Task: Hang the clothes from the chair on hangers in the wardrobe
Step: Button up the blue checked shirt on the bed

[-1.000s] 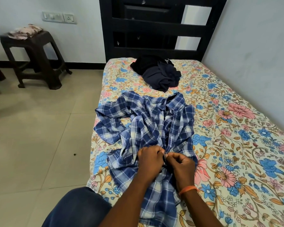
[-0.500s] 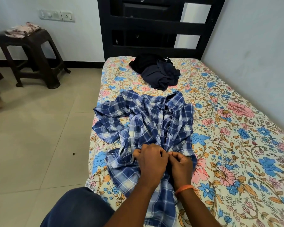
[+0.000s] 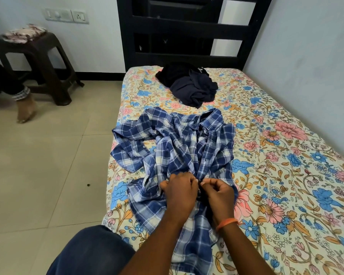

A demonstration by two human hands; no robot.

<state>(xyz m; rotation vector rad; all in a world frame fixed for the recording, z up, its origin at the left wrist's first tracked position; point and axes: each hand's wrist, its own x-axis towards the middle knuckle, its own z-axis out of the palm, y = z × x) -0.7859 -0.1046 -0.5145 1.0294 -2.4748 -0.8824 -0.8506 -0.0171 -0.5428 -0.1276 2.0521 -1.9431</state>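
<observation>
A blue and white checked shirt (image 3: 179, 147) lies crumpled on the flowered bedsheet (image 3: 286, 175), collar towards the headboard. My left hand (image 3: 179, 192) and my right hand (image 3: 216, 193) meet over the shirt's front opening near its lower part. Both pinch the fabric edges there, fingers curled. An orange band circles my right wrist. Further up the bed lies a heap of dark clothes (image 3: 189, 84), black and navy. No hanger or wardrobe is in view.
A black slatted headboard (image 3: 187, 32) stands at the far end, a pale wall along the right. A dark plastic stool (image 3: 34, 62) with folded cloth on top stands at the left wall. Another person's leg and foot (image 3: 24, 108) are on the tiled floor near it.
My hands stay together on the shirt front, shifting slightly along it. A person's leg and foot have come into view at the left near the stool.
</observation>
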